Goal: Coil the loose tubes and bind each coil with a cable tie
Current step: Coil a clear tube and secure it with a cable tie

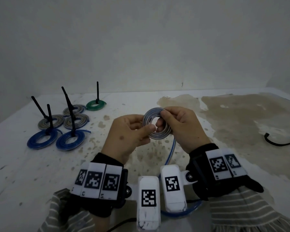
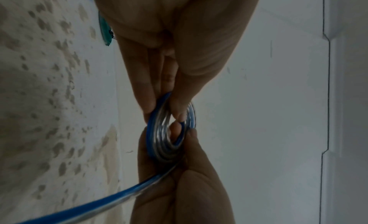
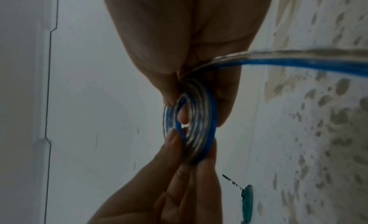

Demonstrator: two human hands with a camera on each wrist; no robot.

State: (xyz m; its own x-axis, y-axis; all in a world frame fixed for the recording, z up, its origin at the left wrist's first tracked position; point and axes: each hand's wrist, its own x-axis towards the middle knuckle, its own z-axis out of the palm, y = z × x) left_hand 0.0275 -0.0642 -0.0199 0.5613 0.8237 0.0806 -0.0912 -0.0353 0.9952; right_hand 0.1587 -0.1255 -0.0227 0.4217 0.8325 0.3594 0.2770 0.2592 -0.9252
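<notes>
We pinch the coil (image 1: pixel 157 125) between left hand (image 1: pixel 126 134) and right hand (image 1: pixel 181 126), both grips clamped so turns stay flat; loose tail (image 1: pixel 170 153) hangs near, uncoiled.

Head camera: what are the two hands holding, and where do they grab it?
A flat coil of blue-and-clear plastic tube. The left hand pinches its left rim, the right hand its right rim; the uncoiled tail hangs loose.
</notes>
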